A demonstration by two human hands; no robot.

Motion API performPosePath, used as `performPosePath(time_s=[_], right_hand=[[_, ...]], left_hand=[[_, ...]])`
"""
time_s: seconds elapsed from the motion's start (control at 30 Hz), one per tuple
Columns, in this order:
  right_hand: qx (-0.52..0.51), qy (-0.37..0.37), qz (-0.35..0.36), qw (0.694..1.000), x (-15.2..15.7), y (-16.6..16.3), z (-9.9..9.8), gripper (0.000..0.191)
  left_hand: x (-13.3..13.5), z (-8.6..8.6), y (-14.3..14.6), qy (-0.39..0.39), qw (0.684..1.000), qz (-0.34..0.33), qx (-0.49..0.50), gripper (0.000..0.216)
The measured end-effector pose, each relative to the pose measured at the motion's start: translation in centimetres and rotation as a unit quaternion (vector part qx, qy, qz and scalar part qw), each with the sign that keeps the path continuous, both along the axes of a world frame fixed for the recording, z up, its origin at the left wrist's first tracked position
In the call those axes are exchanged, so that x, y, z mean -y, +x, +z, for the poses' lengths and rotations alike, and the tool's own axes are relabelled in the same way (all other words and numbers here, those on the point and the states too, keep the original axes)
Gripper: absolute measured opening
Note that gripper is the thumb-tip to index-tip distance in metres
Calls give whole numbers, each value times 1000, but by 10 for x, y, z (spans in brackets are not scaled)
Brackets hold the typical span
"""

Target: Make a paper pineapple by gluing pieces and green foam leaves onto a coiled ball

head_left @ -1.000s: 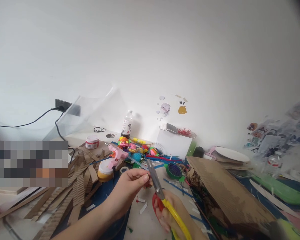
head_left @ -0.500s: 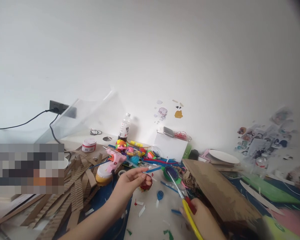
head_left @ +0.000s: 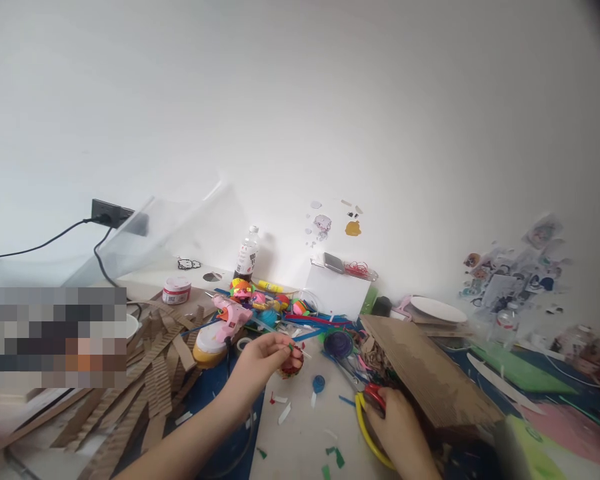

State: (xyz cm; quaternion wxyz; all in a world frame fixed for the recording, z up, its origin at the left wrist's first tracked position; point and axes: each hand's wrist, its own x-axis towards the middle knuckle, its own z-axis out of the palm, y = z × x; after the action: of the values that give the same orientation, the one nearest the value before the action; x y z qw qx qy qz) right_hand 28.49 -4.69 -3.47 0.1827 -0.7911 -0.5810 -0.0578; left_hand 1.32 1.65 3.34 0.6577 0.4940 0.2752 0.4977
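Note:
My left hand [head_left: 267, 360] is closed in a pinch at the middle of the work surface. A small round piece of ridged red-and-gold paper [head_left: 293, 371] shows under its curled fingers. A bit of green shows at the fingertips. To the right, my right hand [head_left: 397, 420] is closed around the red and yellow handles of a pair of scissors [head_left: 364, 410]. The blades point away, toward a round dark blue-purple item [head_left: 338, 343]. Between the hands lies a small blue paper coil [head_left: 319, 383] with a white tail.
Corrugated cardboard strips [head_left: 155, 393] are heaped on the left. A pink glue gun [head_left: 231, 316] rests by a yellow-and-white container [head_left: 211, 345]. Behind are colourful paper balls [head_left: 241, 289] and a drink bottle [head_left: 247, 255]. A cardboard sheet [head_left: 425, 373] lies right. Paper scraps [head_left: 285, 413] dot the grey board [head_left: 295, 447].
My right hand and the scissors have come down lower, and the blades now lie flatter near the surface. My left hand stays almost in place, with green now showing at its fingertips.

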Motion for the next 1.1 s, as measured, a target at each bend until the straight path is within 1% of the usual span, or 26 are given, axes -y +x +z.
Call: performPosePath(time_s=[0.1, 0.17, 0.2, 0.23, 0.3, 0.37, 0.43, 0.5, 0.57, 0.63, 0.77, 0.83, 0.9, 0.93, 0.97, 1.0, 1.03, 1.07, 1.1], right_hand=[[45, 23, -18, 999, 3, -11, 13, 31], [33, 49, 10, 998, 5, -30, 24, 27], [11, 61, 50, 997, 5, -44, 30, 24], [-19, 66, 109, 992, 6, -60, 34, 22], [-65, 43, 228, 971, 6, -97, 41, 22], [-89, -6, 315, 945, 5, -133, 44, 24], [-82, -40, 360, 929, 2, -161, 43, 24], [-60, -53, 382, 921, -3, -179, 41, 22], [-51, -40, 389, 919, -10, -186, 39, 16], [-65, -4, 384, 921, -15, -185, 38, 10], [-129, 68, 347, 927, -24, -170, 34, 16], [-174, 75, 335, 923, -29, -163, 33, 17], [-232, 72, 329, 912, -35, -162, 34, 13], [-275, 61, 322, 904, -40, -164, 37, 9], [-334, 33, 306, 891, -45, -169, 40, 10], [-395, -1, 285, 873, -50, -175, 45, 15], [-465, -53, 252, 847, -57, -182, 51, 19], [-527, -115, 219, 813, -65, -190, 57, 21], [-545, -136, 207, 801, -73, -199, 63, 20]], left_hand=[[-1, 1, -2, 5, 1000, 15, 1, 20], [-3, 1, -5, 8, 1000, 30, -3, 21], [-4, 0, -6, 10, 999, 39, -6, 22], [-6, 0, -8, 11, 999, 48, -9, 23], [-10, 1, -11, 11, 998, 67, -13, 24], [-13, 2, -15, 12, 996, 84, -17, 22], [-16, 4, -18, 14, 995, 99, -20, 20], [-18, 5, -20, 18, 994, 109, -24, 20], [-19, 4, -20, 25, 993, 111, -26, 21], [-20, 1, -17, 37, 993, 106, -29, 23], [-23, -5, -13, 68, 992, 98, -40, 25], [-25, -4, -16, 83, 988, 121, -45, 25], [-27, 3, -24, 95, 979, 175, -42, 25], [-27, 7, -29, 100, 972, 210, -35, 25], [-27, 11, -34, 104, 963, 247, -25, 26], [-26, 16, -40, 109, 953, 282, -14, 27], [-26, 20, -46, 114, 942, 315, -5, 28], [-26, 23, -52, 119, 931, 345, 3, 29], [-27, 26, -57, 124, 919, 374, 8, 29]])
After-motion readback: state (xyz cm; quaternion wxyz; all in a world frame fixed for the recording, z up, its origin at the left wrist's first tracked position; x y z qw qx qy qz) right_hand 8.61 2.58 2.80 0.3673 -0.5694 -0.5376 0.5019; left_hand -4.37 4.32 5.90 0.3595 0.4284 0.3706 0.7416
